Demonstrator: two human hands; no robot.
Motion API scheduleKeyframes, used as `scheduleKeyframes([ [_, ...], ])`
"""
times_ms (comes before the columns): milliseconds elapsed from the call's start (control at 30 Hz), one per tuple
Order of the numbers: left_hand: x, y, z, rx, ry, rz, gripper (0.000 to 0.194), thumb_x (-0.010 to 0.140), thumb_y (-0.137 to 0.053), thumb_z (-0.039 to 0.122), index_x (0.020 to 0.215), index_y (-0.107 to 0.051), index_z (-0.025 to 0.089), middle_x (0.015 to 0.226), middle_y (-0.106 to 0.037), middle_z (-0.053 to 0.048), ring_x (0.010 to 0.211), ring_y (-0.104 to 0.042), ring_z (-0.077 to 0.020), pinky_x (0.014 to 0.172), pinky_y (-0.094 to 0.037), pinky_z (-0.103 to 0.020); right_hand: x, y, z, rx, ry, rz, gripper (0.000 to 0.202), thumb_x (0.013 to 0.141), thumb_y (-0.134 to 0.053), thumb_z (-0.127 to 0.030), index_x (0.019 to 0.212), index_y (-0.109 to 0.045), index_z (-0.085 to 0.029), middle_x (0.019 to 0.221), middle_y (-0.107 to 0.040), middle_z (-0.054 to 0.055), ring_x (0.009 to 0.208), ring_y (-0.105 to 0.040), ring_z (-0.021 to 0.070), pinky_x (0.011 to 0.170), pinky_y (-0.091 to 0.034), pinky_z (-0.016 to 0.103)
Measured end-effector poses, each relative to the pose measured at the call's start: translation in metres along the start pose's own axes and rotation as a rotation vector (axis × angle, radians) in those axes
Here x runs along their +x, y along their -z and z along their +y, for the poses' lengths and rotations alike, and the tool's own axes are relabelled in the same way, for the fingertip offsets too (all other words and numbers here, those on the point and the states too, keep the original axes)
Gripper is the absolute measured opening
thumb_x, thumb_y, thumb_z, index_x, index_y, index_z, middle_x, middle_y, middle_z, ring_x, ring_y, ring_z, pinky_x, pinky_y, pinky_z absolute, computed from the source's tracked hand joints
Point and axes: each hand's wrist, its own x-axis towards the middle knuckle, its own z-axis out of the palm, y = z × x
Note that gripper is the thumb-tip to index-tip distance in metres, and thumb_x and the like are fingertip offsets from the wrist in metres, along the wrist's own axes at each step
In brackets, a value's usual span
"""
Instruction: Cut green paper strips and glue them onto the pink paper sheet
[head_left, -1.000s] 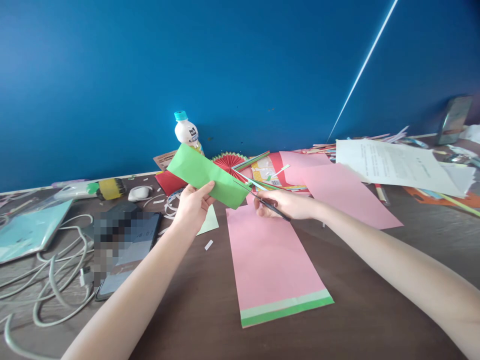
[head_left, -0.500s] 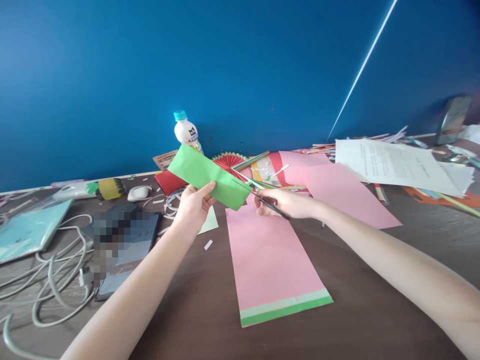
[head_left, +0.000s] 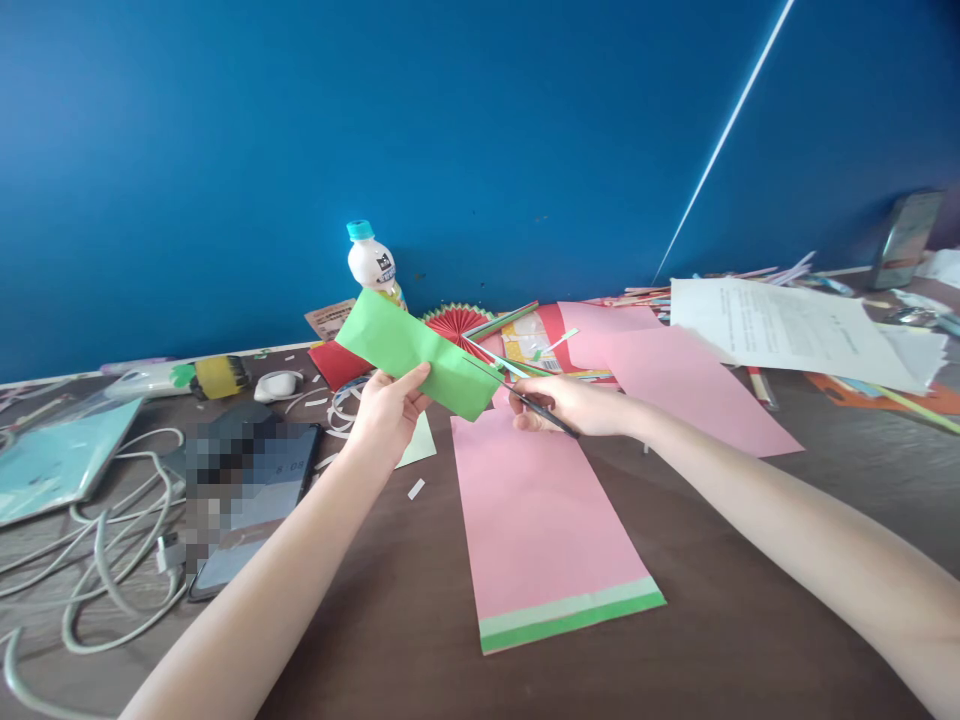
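Observation:
Raised above the table, a green paper (head_left: 405,345) is pinched at its lower edge by my left hand (head_left: 390,415), thumb on top. My right hand (head_left: 559,400) is closed round the handles of dark scissors (head_left: 551,415). Their blades reach the right part of the green paper, near its right end. Below the hands lies a pink sheet (head_left: 544,510) with a pale green and a bright green band along its near edge. A pale green piece (head_left: 418,440) lies beside it, partly behind my left hand.
At the back stand a white bottle (head_left: 371,262) and a red paper fan (head_left: 456,325). A phone (head_left: 262,520) and cables (head_left: 105,550) lie left; pink sheets (head_left: 697,390) and printed paper (head_left: 780,330) lie right.

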Motion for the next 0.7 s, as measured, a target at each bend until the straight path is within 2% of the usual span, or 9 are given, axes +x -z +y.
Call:
scheduleKeyframes([
  [100,0.0011,0.0009,-0.0011,-0.01,0.003,-0.002,0.021,0.065,-0.065,0.004,0.082,-0.062,0.015,0.076,-0.071,-0.003,0.07,-0.066,-0.0123,0.067,-0.053,-0.022,-0.0005,0.0003,-0.0007,-0.005,-0.002,-0.008,0.028,0.08,-0.05,-0.046,0.075,-0.044,-0.019,0.066,-0.039,-0.004,0.056,-0.033,0.0084,0.053,-0.028,0.023],
  [233,0.0016,0.0016,-0.0018,-0.008,0.007,-0.002,0.02,0.067,-0.063,0.003,0.083,-0.063,0.015,0.077,-0.071,-0.003,0.071,-0.066,-0.012,0.069,-0.052,-0.022,-0.0017,0.0013,-0.0006,-0.031,-0.034,-0.029,0.028,0.082,-0.048,-0.047,0.078,-0.047,-0.019,0.064,-0.041,-0.004,0.054,-0.033,0.008,0.051,-0.025,0.023],
  [700,0.0041,0.0021,-0.002,-0.019,0.023,0.003,0.019,0.068,-0.061,0.002,0.081,-0.062,0.016,0.075,-0.071,-0.003,0.068,-0.067,-0.0117,0.067,-0.053,-0.022,-0.001,-0.0011,0.0012,0.054,-0.036,0.005,0.034,0.075,-0.056,-0.051,0.076,-0.046,-0.018,0.064,-0.036,-0.004,0.053,-0.033,0.0068,0.047,-0.028,0.021],
])
